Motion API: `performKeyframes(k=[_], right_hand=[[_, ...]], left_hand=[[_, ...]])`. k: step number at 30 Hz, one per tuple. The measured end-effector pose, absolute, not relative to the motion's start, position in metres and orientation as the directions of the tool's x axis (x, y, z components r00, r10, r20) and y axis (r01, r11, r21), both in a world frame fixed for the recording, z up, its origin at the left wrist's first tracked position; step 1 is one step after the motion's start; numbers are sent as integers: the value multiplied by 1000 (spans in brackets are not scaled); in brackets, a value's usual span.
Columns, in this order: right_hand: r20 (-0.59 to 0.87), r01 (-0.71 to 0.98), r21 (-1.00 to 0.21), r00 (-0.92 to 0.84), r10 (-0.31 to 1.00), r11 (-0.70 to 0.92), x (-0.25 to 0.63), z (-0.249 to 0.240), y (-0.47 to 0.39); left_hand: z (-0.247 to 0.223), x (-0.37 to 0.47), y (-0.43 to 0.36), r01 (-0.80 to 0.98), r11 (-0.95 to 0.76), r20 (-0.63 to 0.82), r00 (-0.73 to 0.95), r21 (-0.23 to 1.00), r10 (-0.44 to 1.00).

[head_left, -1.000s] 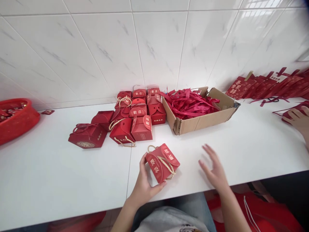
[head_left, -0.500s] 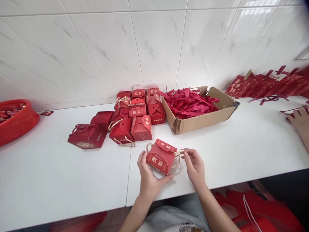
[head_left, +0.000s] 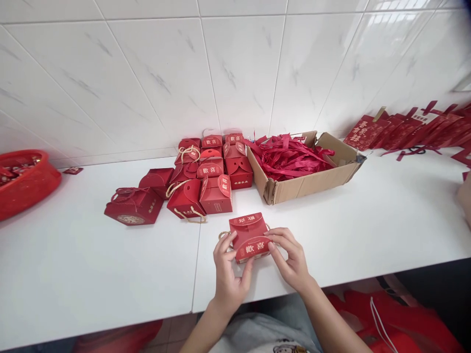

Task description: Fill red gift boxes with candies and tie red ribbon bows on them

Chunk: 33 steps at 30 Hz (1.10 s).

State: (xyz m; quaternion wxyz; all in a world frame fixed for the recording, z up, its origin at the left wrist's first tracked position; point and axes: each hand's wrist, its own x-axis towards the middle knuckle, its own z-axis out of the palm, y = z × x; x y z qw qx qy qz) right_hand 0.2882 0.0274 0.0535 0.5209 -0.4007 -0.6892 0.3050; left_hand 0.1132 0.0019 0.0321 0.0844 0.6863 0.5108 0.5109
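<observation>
A red gift box [head_left: 250,235] with pale Chinese characters on its flaps is between my hands at the near side of the white table. My left hand [head_left: 228,272] grips its left side, fingers on the top edge and thumb at the front. My right hand [head_left: 290,257] holds the right front corner, with fingertips on the flap and thumb at the front edge. A gold cord loop [head_left: 223,236] sticks out on the left; the cord on the right is mostly hidden behind my right fingers.
Several red gift boxes [head_left: 216,193] stand grouped beyond my hands, next to a cardboard box [head_left: 312,189] of red ribbons [head_left: 287,157]. A red basin [head_left: 47,184] is at far left. Red paper bags [head_left: 368,132] lean along the wall at right; another person's hand [head_left: 464,198] shows at the edge.
The box has turned so its front faces me more squarely. My right hand has left the gold cord and now grips the box's right front corner. The other person's hand has moved right.
</observation>
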Motion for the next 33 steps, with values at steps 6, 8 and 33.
performKeyframes(k=[6, 8, 33], right_hand=[[391, 208, -861, -313, 866, 464, 296, 71, 47], [301, 234, -893, -327, 896, 386, 296, 76, 53], [172, 445, -734, -609, 774, 513, 300, 96, 65]], left_hand=[[61, 74, 18, 504, -688, 433, 538, 522, 723], [70, 70, 23, 483, -649, 388, 536, 588, 750], [98, 91, 38, 597, -437, 298, 322, 673, 898]])
